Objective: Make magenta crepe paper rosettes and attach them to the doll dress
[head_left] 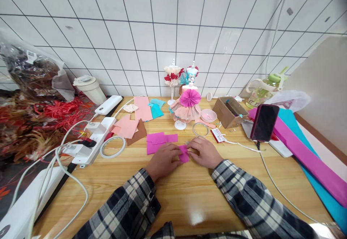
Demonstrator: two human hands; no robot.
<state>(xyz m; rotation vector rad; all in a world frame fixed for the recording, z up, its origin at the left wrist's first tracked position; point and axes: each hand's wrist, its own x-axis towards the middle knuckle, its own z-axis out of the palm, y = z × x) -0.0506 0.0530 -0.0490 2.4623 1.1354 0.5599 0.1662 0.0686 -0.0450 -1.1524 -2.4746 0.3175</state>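
Paper (184,154), a small magenta piece, is pinched at opposite edges by the left hand (165,160) and right hand (205,152), in front of the nearest dress form (185,111). Magenta sheets (153,146) lie to that form's front left; a pink bowl (208,116) stands just right of it, a cardboard box (229,118) farther right. That form already wears a peach skirt (180,112) and pleated magenta fan (190,98), seemingly complete. The gripped piece shows no clear pleats, so its shaping looks barely begun; the loose sheets appear unpleated too.
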